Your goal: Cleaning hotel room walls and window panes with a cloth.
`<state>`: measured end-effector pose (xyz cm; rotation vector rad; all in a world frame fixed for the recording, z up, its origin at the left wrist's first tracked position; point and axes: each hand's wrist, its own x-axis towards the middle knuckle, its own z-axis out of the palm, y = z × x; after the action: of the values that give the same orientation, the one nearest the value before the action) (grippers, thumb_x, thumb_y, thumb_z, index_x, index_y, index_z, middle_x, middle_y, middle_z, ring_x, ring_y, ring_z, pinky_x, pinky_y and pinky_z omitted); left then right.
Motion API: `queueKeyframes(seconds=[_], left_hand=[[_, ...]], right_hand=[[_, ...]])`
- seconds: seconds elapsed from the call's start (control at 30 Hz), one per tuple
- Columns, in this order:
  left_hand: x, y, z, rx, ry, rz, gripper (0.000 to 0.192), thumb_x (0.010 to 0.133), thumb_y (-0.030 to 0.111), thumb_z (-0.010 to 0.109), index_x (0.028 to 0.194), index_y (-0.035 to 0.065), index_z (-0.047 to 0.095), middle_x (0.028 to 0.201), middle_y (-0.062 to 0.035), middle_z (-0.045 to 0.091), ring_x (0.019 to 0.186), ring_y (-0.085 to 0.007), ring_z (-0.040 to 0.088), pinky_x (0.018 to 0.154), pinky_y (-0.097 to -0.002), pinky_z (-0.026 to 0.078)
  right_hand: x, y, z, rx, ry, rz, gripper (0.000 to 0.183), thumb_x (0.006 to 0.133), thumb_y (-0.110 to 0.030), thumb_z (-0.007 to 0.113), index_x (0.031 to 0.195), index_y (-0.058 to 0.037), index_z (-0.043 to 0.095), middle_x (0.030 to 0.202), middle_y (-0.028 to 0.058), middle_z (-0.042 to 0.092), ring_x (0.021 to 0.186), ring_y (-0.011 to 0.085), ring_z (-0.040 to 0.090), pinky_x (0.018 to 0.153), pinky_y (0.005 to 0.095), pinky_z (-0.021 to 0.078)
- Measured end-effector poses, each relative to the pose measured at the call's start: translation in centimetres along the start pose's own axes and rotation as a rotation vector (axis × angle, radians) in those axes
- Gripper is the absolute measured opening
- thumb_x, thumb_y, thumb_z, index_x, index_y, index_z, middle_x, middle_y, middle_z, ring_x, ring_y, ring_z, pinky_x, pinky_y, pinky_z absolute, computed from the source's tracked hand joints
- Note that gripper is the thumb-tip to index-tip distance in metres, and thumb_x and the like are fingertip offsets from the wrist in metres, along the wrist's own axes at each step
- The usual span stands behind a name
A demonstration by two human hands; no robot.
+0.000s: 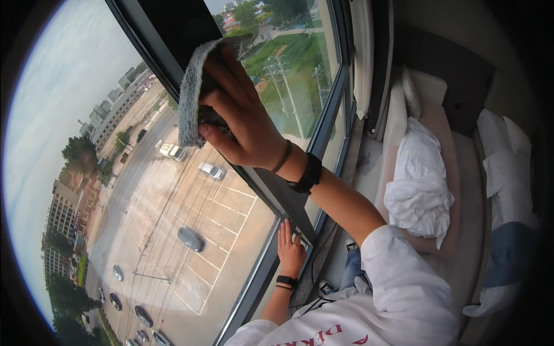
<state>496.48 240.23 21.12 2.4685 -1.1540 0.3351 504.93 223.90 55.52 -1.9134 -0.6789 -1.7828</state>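
Note:
A folded grey cloth (190, 95) is held in my right hand (246, 116), raised against the dark metal mullion (173, 34) of a large window. My fingers wrap over its inner side, and part of them is in shadow. Lower down, my left hand (291, 251) lies on the window frame (259, 270) near its lower corner, fingers extended and holding nothing. Beside it, the window pane (203, 259) shows a faint pale reflection. A black band sits on each wrist.
On the right, a bed or daybed (465, 194) bears crumpled white bedding (417, 194). White pillows (497, 168) lie farther right. A curtain (362, 56) hangs by the window. A dark cable (318, 259) runs near my shoes (326, 287). Outside, far below, lies a parking lot (229, 203).

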Motion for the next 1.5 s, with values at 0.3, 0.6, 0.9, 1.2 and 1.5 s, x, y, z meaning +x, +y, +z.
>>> queueKeyframes(seconds=[0.3, 0.6, 0.9, 1.2, 1.5], left_hand=[[-0.5, -0.5, 0.8, -0.009, 0.047, 0.046, 0.026, 0.076, 0.002, 0.061, 0.1, 0.0044, 0.07, 0.158, -0.0233, 0.028, 0.145, -0.038, 0.03, 0.117, -0.0485, 0.029], [-0.2, -0.3, 0.7, 0.053, 0.036, 0.062, 0.032, 0.074, 0.002, 0.062, 0.105, 0.0049, 0.068, 0.158, -0.0255, 0.024, 0.147, -0.0396, 0.026, 0.119, -0.0485, 0.025], [-0.2, -0.3, 0.3, 0.017, 0.002, 0.055, 0.036, 0.074, -0.001, 0.06, 0.109, 0.0042, 0.068, 0.158, -0.0255, 0.024, 0.146, -0.0406, 0.026, 0.119, -0.0488, 0.025], [0.0, -0.7, -0.2, -0.102, -0.027, 0.043, 0.043, 0.073, 0.001, 0.066, 0.116, 0.0015, 0.065, 0.127, -0.0203, 0.057, 0.127, -0.0459, 0.047, 0.114, -0.0556, 0.033], [-3.5, 0.4, -2.9, 0.085, -0.186, -0.112, 0.03, 0.082, -0.006, 0.049, 0.099, 0.0046, 0.071, 0.152, -0.0227, 0.038, 0.145, -0.0424, 0.029, 0.116, -0.0562, 0.027]], right_hand=[[-11.7, -2.6, 1.0, 0.25, 0.029, 0.666, 0.051, 0.093, -0.017, 0.05, 0.139, 0.0042, 0.042, 0.142, 0.028, 0.044, 0.132, 0.0472, 0.04, 0.113, 0.0449, 0.0309], [-10.4, -1.4, 0.4, -0.029, 0.02, 0.374, 0.087, 0.083, -0.034, 0.067, 0.144, 0.0106, 0.024, 0.147, 0.0364, 0.027, 0.138, 0.0533, 0.027, 0.115, 0.0556, 0.0234], [-6.8, -1.2, 1.1, 0.017, 0.059, 0.336, 0.075, 0.086, -0.025, 0.062, 0.145, 0.0095, 0.032, 0.154, 0.0338, 0.023, 0.144, 0.0498, 0.022, 0.118, 0.0531, 0.0195], [-25.1, -4.5, 2.4, 0.128, 0.076, 0.75, 0.069, 0.086, -0.019, 0.058, 0.145, 0.008, 0.035, 0.155, 0.0308, 0.025, 0.145, 0.0466, 0.024, 0.121, 0.0535, 0.0169], [-43.8, -8.7, 3.4, 0.17, 0.071, 1.153, 0.063, 0.087, -0.012, 0.057, 0.146, 0.0027, 0.038, 0.156, 0.0279, 0.026, 0.145, 0.0463, 0.025, 0.121, 0.0519, 0.0223]])
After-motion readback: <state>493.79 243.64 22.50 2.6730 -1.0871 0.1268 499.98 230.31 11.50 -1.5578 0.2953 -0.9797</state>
